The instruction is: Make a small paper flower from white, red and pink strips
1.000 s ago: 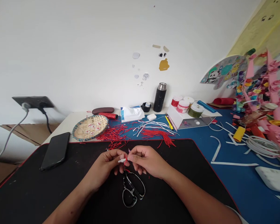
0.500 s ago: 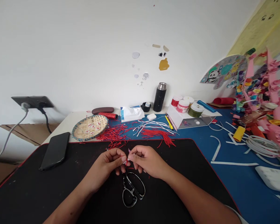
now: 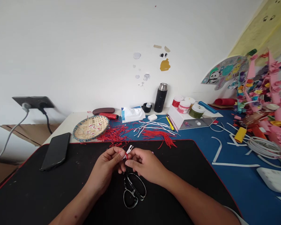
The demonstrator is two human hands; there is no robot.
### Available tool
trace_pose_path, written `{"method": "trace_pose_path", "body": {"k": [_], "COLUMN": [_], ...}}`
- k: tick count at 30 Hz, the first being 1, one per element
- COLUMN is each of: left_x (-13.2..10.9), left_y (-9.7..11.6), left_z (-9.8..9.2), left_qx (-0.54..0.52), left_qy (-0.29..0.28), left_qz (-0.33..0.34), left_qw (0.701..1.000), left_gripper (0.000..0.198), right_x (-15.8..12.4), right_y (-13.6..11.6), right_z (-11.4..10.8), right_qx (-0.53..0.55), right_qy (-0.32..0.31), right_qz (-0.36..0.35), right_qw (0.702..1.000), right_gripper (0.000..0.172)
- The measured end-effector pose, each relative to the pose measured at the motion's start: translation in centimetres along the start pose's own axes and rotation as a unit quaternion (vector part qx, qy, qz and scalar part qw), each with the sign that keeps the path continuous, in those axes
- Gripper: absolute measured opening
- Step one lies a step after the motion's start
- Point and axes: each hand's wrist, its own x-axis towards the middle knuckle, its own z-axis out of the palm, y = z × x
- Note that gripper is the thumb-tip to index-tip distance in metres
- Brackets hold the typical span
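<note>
My left hand [image 3: 112, 161] pinches a small white strip [image 3: 129, 150] between thumb and fingertips; its forked upper end sticks up between my hands. A thin red cord [image 3: 126, 156] is looped around the strip. My right hand [image 3: 144, 161] is closed from the other side, thumb and forefinger at the red cord, the fingertips partly hiding it. Below my hands, black-handled scissors [image 3: 133, 192] lie on the black mat [image 3: 173, 193], their blades hidden under my fingers.
Beyond the mat lie cut red cords [image 3: 158, 135], white strips [image 3: 152, 125] and a woven basket [image 3: 78, 132] with small red-and-white pieces. A phone [image 3: 56, 151] is at left. A black flask [image 3: 160, 98] and lidded jars [image 3: 184, 106] stand behind; paper flowers [image 3: 275, 65] crowd the right.
The white strip has tilted up, so its forked end now shows above my fingers. My right hand has shifted slightly, its fingers curling more around the red cord. The scissors stay put.
</note>
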Motion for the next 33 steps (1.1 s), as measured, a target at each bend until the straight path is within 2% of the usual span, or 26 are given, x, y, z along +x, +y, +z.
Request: {"method": "trace_pose_path", "body": {"k": [2,6,15,20,26,30,33], "left_x": [0.0,-0.1,0.0,0.0,0.2,0.4,0.4], "left_y": [0.1,0.2,0.3,-0.1,-0.3,-0.4,-0.5], "left_z": [0.1,0.0,-0.3,-0.7,-0.7,-0.7,-0.8], "left_qx": [-0.003,-0.011,-0.025,-0.028,-0.031,-0.019,-0.01], "left_qy": [0.006,-0.002,-0.001,0.012,0.014,0.034,0.048], "left_qz": [0.005,0.007,0.016,0.024,0.031,0.044,0.052], "left_qw": [1.0,1.0,1.0,0.999,0.999,0.998,0.997], "left_gripper": [0.042,0.039,0.032,0.03,0.032,0.035,0.036], "right_x": [-0.1,-0.2,-0.4,-0.5,-0.4,-0.3,-0.3], "right_y": [-0.2,-0.7,-1.2,-1.3,-1.3,-0.9,-0.6], "right_z": [0.0,-0.2,-0.4,-0.3,-0.1,0.1,0.5], "right_qx": [-0.019,-0.051,-0.1,-0.114,-0.136,-0.149,-0.158], "right_qy": [-0.009,-0.02,0.023,0.031,0.021,0.017,0.016], "right_qz": [0.0,-0.002,-0.051,-0.072,-0.088,-0.123,-0.124], "right_qw": [1.0,0.999,0.993,0.99,0.987,0.981,0.98], "right_gripper": [0.011,0.02,0.024,0.033,0.031,0.032,0.031]}}
